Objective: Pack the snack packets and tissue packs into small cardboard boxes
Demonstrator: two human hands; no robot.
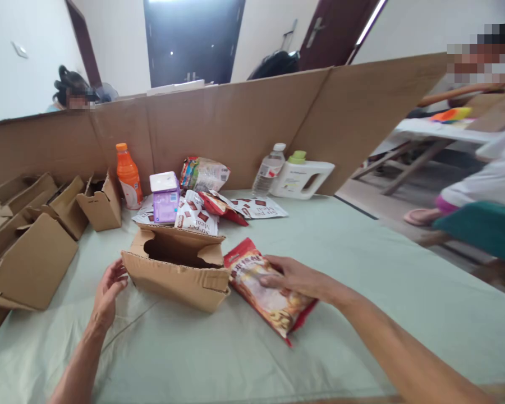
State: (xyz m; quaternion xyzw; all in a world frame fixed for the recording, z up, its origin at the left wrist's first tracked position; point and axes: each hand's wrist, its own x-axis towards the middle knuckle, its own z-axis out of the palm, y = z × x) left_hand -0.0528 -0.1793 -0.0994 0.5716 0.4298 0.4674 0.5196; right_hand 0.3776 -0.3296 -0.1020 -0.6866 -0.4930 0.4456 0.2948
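Note:
An open cardboard box (177,273) stands on the pale green table cover (353,314) in front of me, flaps up. My left hand (108,292) rests against the box's left end, fingers curled and apart, holding nothing. My right hand (297,279) lies on a red snack bag (264,297) that leans at the box's right corner, with fingers closed over the bag's upper edge.
Behind the box lie several snack packets (219,205), a purple carton (165,197), an orange drink bottle (128,176), a water bottle (268,169) and a white detergent jug (302,178). Empty cardboard boxes (33,230) pile at left. A cardboard wall (244,118) rings the table. Other people sit beyond.

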